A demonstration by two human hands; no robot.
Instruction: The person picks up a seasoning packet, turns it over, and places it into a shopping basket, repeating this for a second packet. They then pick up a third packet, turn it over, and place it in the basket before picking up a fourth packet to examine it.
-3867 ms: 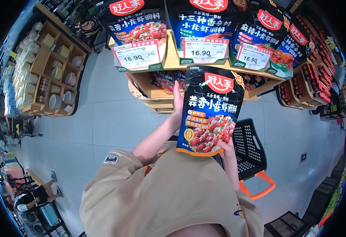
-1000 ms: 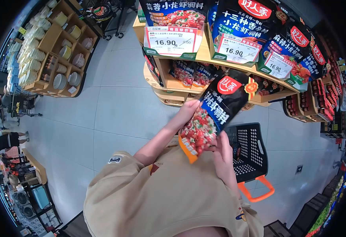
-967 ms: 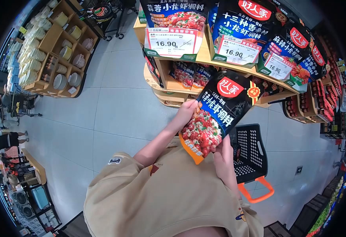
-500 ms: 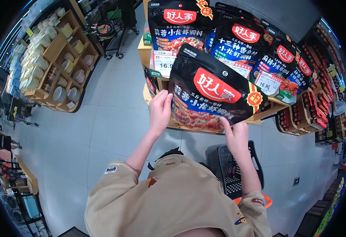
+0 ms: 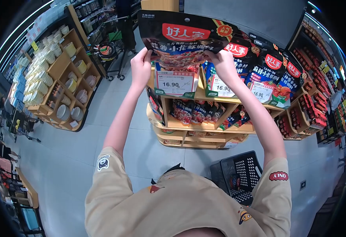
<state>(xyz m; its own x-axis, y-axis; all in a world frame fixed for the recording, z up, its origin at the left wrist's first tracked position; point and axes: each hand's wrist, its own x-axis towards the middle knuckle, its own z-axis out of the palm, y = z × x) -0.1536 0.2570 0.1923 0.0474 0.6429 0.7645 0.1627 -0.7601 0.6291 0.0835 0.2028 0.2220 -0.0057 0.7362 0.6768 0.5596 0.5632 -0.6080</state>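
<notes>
Both my hands hold up a black seasoning pouch [image 5: 185, 33] with a red label and a picture of crayfish. My left hand [image 5: 142, 65] is closed on its lower left edge, and my right hand [image 5: 221, 63] pinches its lower right side. The pouch is in front of the upper shelf, over the left part of the display, and hides what stands behind it. Below it shows a 16.90 price tag [image 5: 175, 83]. Similar pouches [image 5: 270, 67] stand upright in a row to the right.
A wooden display stand [image 5: 204, 127] holds more pouches on lower shelves. A black shopping basket [image 5: 236, 173] is on the floor at right. Crockery shelves [image 5: 68, 79] stand at left, with a shopping cart [image 5: 111, 47] and a person [image 5: 125, 27] beyond them.
My hands have raised the pouch up and to the left, towards the upper shelf. Its tilt has levelled out, my arms reach further forward, and the lower shelves now show.
</notes>
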